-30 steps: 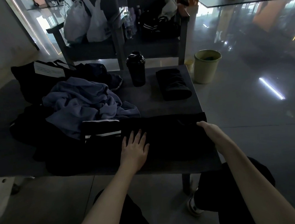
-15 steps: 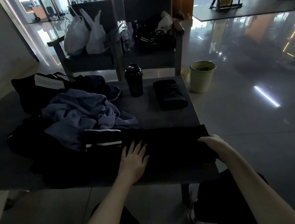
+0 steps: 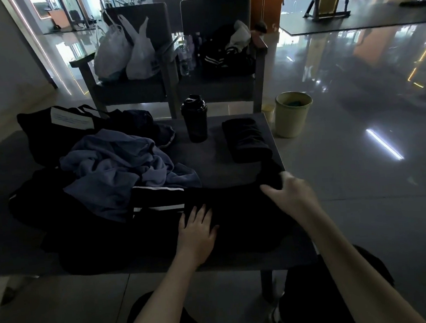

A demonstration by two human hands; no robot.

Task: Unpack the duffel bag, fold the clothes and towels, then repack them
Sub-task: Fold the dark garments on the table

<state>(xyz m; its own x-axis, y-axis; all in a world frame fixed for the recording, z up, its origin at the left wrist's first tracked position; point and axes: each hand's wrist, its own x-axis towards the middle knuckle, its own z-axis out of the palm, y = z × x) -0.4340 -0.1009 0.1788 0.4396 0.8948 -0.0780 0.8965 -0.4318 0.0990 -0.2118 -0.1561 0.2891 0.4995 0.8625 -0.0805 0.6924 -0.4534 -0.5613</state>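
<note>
A black garment with white stripes [image 3: 158, 198] lies stretched along the near edge of the dark table [image 3: 215, 166]. My left hand [image 3: 196, 226] presses flat on its middle with fingers spread. My right hand [image 3: 289, 193] grips the garment's right end and holds it lifted off the table, folded over toward the left. A crumpled blue towel [image 3: 115, 169] lies on the left over more dark clothes. The black duffel bag [image 3: 51, 130] sits at the far left. A folded black item [image 3: 246, 139] rests at the far right of the table.
A black shaker bottle [image 3: 194, 118] stands mid-table at the back. Two chairs behind hold white plastic bags [image 3: 127, 56] and a dark bag [image 3: 226, 55]. A pale green bin [image 3: 293, 114] stands on the glossy floor right of the table.
My right hand has lifted the garment's right end and carried it up and leftward over the table. The left hand stays pressed on the cloth. The camera has tilted up slightly.
</note>
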